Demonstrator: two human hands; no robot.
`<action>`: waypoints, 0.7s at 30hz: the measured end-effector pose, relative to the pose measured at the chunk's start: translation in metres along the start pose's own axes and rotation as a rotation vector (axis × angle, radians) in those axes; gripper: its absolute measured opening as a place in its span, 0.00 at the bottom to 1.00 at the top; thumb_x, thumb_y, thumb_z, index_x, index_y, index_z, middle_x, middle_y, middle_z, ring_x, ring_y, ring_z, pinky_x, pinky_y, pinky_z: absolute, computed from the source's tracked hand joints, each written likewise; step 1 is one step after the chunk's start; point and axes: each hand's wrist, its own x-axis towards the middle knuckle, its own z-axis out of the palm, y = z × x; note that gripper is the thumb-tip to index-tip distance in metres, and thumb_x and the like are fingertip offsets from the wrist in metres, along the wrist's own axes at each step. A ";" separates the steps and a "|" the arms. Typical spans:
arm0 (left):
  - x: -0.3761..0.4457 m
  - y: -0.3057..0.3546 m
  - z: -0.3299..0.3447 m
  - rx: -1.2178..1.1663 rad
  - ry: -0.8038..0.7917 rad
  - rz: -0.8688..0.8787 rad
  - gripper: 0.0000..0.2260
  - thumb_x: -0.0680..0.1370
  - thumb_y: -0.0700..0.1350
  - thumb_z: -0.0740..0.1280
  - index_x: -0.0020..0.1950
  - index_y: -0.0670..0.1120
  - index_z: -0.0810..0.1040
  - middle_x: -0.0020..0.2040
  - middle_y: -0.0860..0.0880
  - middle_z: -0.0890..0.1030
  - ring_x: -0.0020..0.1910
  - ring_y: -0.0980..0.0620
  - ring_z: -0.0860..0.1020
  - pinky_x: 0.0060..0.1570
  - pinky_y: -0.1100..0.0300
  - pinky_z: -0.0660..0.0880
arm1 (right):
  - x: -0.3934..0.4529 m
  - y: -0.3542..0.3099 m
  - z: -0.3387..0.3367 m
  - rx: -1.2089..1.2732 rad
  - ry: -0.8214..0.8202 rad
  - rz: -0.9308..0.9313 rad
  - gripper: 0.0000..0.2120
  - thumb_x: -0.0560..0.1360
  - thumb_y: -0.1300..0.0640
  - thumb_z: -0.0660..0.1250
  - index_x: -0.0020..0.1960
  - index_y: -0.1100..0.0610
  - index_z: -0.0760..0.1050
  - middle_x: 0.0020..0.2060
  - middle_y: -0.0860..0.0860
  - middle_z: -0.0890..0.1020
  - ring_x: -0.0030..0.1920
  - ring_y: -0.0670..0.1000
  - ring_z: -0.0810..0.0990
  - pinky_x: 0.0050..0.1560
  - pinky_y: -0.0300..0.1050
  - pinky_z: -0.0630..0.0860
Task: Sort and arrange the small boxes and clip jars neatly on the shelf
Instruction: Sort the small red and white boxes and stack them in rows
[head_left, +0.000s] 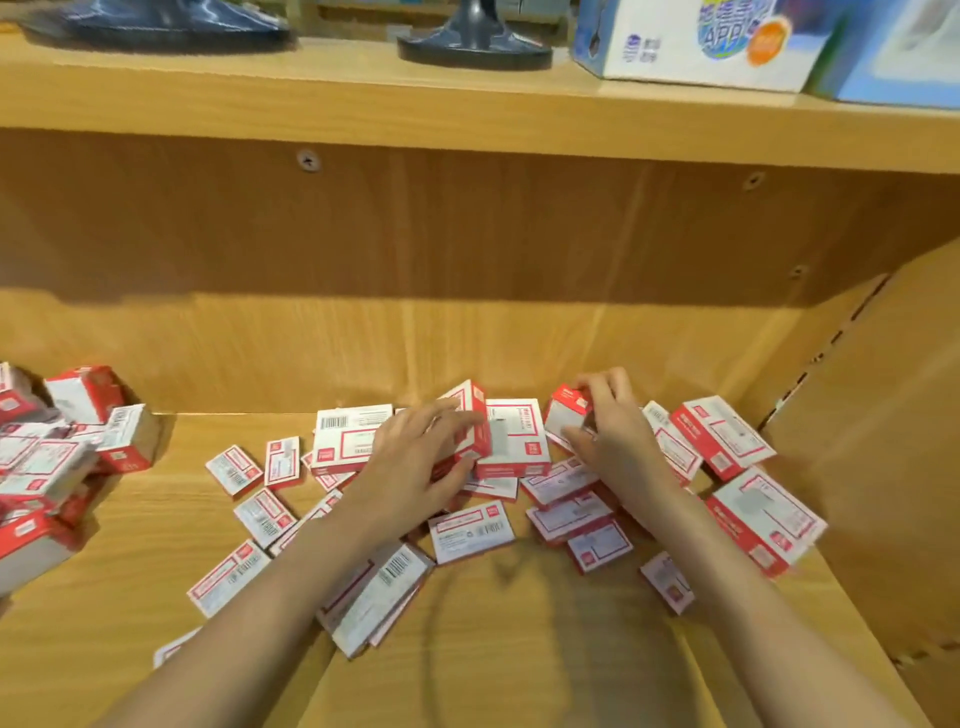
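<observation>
Several small red-and-white boxes lie scattered across the wooden shelf (467, 649). My left hand (415, 462) grips a tilted red-and-white box (475, 415) near the back of the shelf, fingers over its top and thumb under its lower edge. To its right, my right hand (608, 431) pinches another small box (563, 413) held up on end. A larger flat box (517, 436) lies between the two hands. No clip jars are visible.
A heap of the same boxes (57, 452) is piled at the left edge. A wooden side panel (872, 415) closes the shelf on the right. The upper shelf (467, 119) carries two dark round bases and a blue-and-white carton (691, 47).
</observation>
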 end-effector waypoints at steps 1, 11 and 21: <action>0.002 0.002 0.000 0.008 0.014 -0.003 0.21 0.74 0.58 0.55 0.64 0.53 0.70 0.65 0.50 0.70 0.64 0.49 0.67 0.63 0.48 0.64 | 0.001 0.002 -0.007 0.039 -0.002 0.044 0.16 0.71 0.65 0.68 0.57 0.59 0.71 0.51 0.50 0.68 0.42 0.44 0.72 0.45 0.35 0.67; 0.021 0.072 0.025 -0.173 -0.077 0.150 0.28 0.72 0.58 0.66 0.70 0.52 0.64 0.65 0.52 0.71 0.61 0.58 0.68 0.61 0.65 0.64 | -0.047 0.014 -0.073 0.379 0.009 0.137 0.14 0.68 0.66 0.73 0.46 0.51 0.74 0.44 0.48 0.75 0.36 0.46 0.73 0.38 0.32 0.69; -0.007 0.077 0.034 -0.186 -0.002 0.093 0.25 0.72 0.52 0.67 0.66 0.60 0.62 0.60 0.57 0.73 0.56 0.60 0.72 0.53 0.65 0.70 | -0.070 0.047 -0.071 -0.020 -0.029 0.030 0.15 0.73 0.62 0.68 0.59 0.56 0.74 0.60 0.51 0.76 0.60 0.49 0.72 0.59 0.34 0.63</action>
